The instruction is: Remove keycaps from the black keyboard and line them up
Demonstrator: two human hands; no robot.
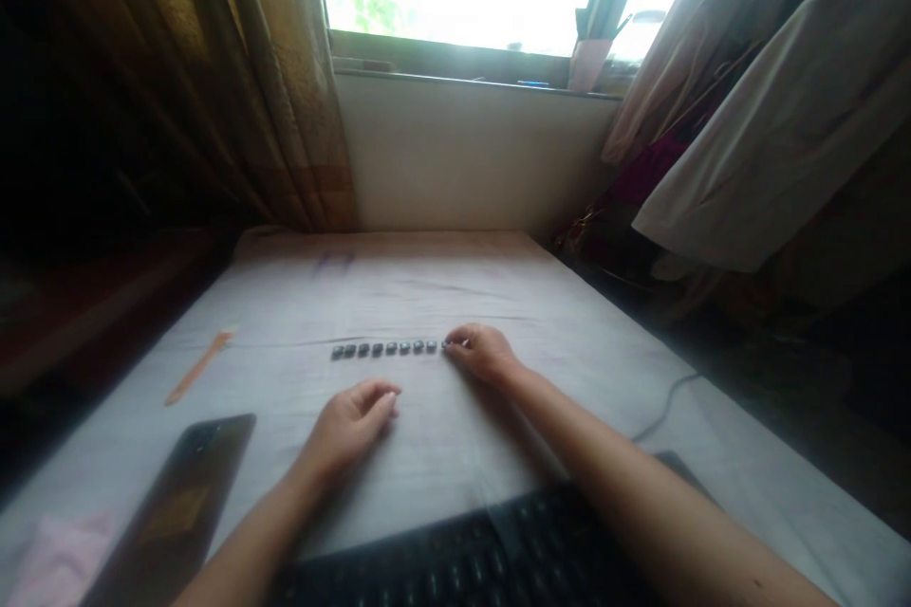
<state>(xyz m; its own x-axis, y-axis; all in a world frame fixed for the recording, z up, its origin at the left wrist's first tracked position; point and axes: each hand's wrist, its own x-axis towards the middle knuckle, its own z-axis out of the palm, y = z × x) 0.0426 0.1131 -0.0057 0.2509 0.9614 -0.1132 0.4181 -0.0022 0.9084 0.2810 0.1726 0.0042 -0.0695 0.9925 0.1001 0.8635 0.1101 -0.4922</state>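
Note:
Several small dark keycaps [391, 348] sit in a straight row across the middle of the white-covered table [285, 303]. At the right end of that row, my right hand [484, 351] pinches one more keycap [445, 345] between thumb and fingertips, low at the cloth. My left hand [360, 417] rests nearer to me, just below the row, its fingers curled and the thumb pressed against them. Whether anything small is inside that pinch is hidden. A black keyboard [455, 560] lies in front of me, partly under my right forearm.
To the left are a phone [177, 503], an orange strip-like tool [199, 368] and a pink cloth [64, 555]. A cable [665, 408] runs off the right edge. Beyond the table stand a curtain [285, 95], a window and hanging clothes [769, 133].

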